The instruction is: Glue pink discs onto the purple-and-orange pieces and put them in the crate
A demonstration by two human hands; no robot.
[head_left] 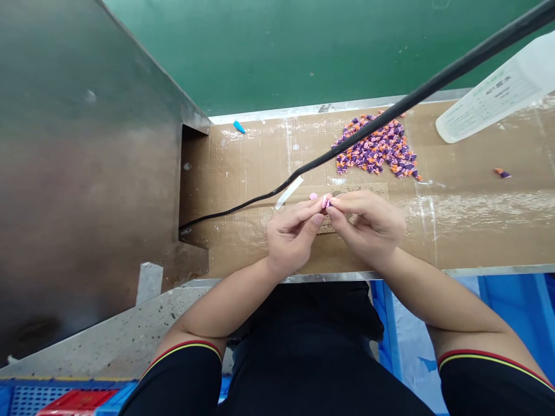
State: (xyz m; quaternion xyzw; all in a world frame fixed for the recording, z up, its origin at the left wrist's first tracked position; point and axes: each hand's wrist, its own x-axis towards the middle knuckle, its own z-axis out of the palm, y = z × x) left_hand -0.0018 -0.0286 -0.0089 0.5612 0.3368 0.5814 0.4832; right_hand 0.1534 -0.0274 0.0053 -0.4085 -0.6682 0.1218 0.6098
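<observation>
With our left hand (291,238) and our right hand (366,224) we hold one small pink-and-purple piece (326,203) between the fingertips — the fingers of both hands are closed on it, almost without gap. This piece is above the cardboard (243,231), near its front edge. Just beside our left fingers there is a pink disc (313,196), and near it a white strip (289,193). Farther away lies a pile of purple and orange pieces (381,147) — the black cable (303,169) passes over it.

One head-worn view looks forward and down, likely from fairly near.
</observation>
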